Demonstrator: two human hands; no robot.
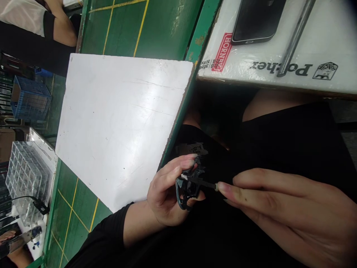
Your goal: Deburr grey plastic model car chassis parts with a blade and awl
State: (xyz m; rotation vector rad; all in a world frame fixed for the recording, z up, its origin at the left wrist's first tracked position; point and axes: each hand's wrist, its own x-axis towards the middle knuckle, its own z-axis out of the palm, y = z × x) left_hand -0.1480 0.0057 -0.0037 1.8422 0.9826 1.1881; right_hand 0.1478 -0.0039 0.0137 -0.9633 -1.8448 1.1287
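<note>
The person's left hand comes in from the bottom of the frame, near the centre, and its fingers are closed around a black plastic part. This part has a curved, ring-like shape, and it is held above the person's black clothes, in front of the body. A thin black rod sticks out from the part toward the right. The right hand comes from the right edge, and its fingers are pinching the pale end of this rod, so both hands hold the same piece.

The green desk has yellow lines, and a white board lies on it, just beside the left hand. At the upper right there is a white box with a black phone and a metal bar on top. At the lower left stands a clear plastic tray with many small compartments, and a blue plastic basket is farther away. In the upper left corner, the arm of another person can be seen.
</note>
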